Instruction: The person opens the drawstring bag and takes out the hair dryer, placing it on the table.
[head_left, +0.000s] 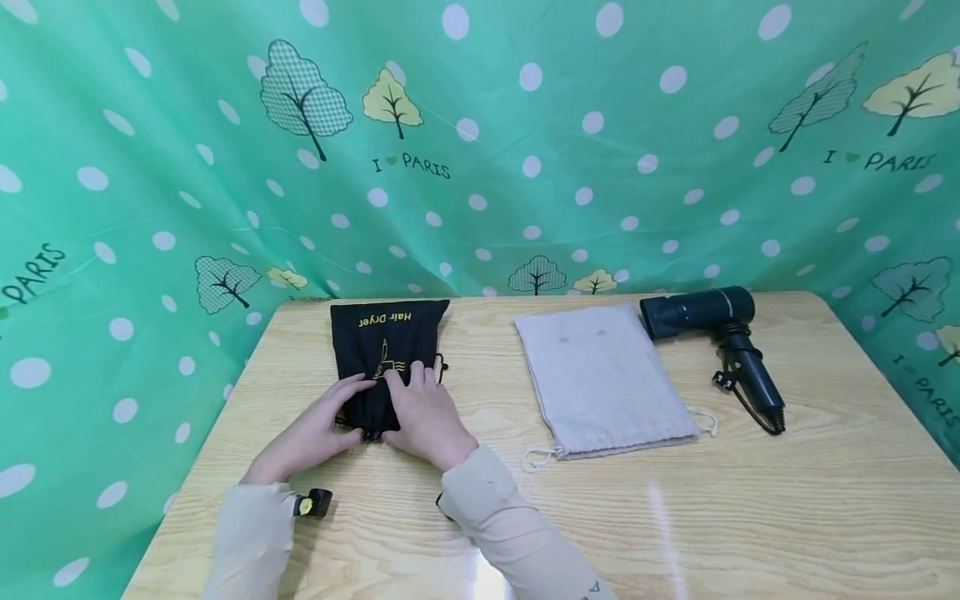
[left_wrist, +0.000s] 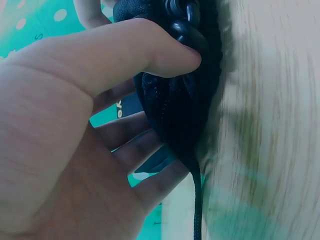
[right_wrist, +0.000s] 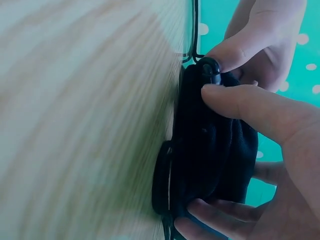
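Observation:
A black drawstring bag [head_left: 378, 333] with yellow "Hair Dryer" lettering, upside down in the head view, lies on the left part of the table. My left hand [head_left: 318, 429] grips its near left side, the thumb at the gathered mouth. From the other side my right hand [head_left: 429, 417] holds the same end, with fingers over the bag's top. Both thumbs touch a glossy black piece [right_wrist: 209, 68] at the mouth; I cannot tell exactly what it is. A black cord [left_wrist: 197, 210] hangs from the bag's side in the left wrist view. The bag's contents are hidden.
A flat light grey drawstring bag [head_left: 607, 383] with white cords lies at mid-table. Right of it is a dark hair dryer [head_left: 705, 310], its cable wrapped about the handle, its nozzle by the grey bag's corner. A green polka-dot curtain [head_left: 525, 167] stands behind the wooden table [head_left: 825, 517].

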